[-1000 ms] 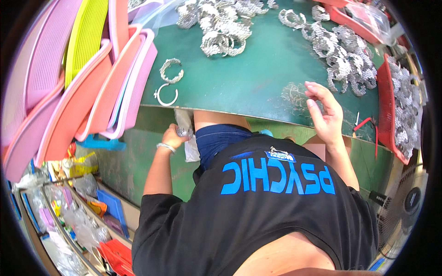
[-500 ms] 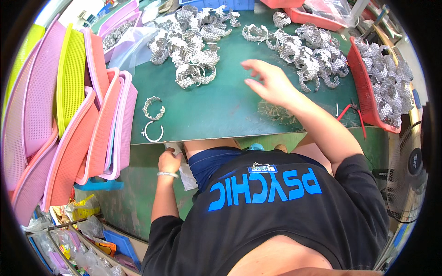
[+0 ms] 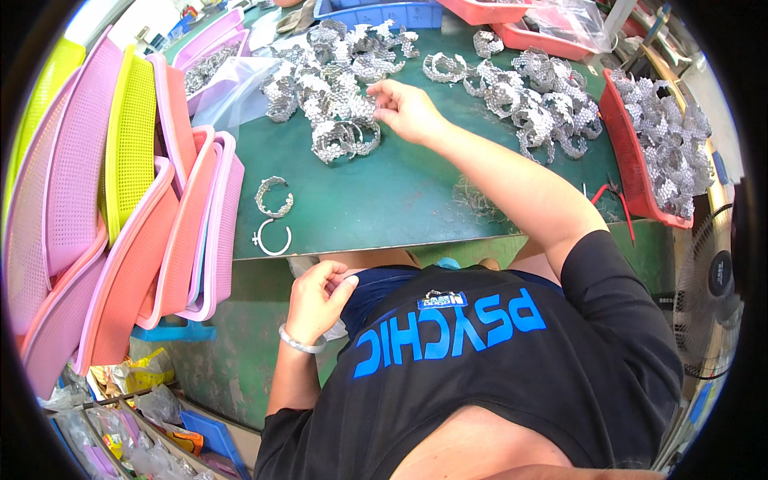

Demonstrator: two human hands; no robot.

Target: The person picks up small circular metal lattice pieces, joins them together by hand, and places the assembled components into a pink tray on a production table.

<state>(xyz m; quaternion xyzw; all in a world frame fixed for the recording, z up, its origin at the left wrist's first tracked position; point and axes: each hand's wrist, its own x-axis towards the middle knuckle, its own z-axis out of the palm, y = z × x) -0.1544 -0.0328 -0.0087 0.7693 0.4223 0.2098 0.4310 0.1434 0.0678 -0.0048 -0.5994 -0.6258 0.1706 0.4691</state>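
My right hand (image 3: 406, 112) reaches across the green table to the right edge of the left heap of silver openwork cuff bracelets (image 3: 340, 88). Its fingers are curved, with a gap between thumb and forefinger, and nothing shows held. My left hand (image 3: 317, 300), a pale bangle on its wrist, hovers over my lap just off the front edge. Thumb and bent fingers stand apart there, with nothing visible between them. Near the front left of the table lie a single silver cuff (image 3: 274, 197) and a plain white open ring with a small cross-shaped end (image 3: 274, 238).
A second heap of cuffs (image 3: 528, 100) lies to the right, beside a red basket (image 3: 628, 172) full of them. Red-handled pliers (image 3: 623, 204) rest near the front right edge. Stacked plastic baskets (image 3: 132, 144) stand at the left, a fan (image 3: 716, 276) at the right.
My right hand has moved left to the left heap's edge. My left hand has come up from beside the white plastic bag below the table edge to above my lap.
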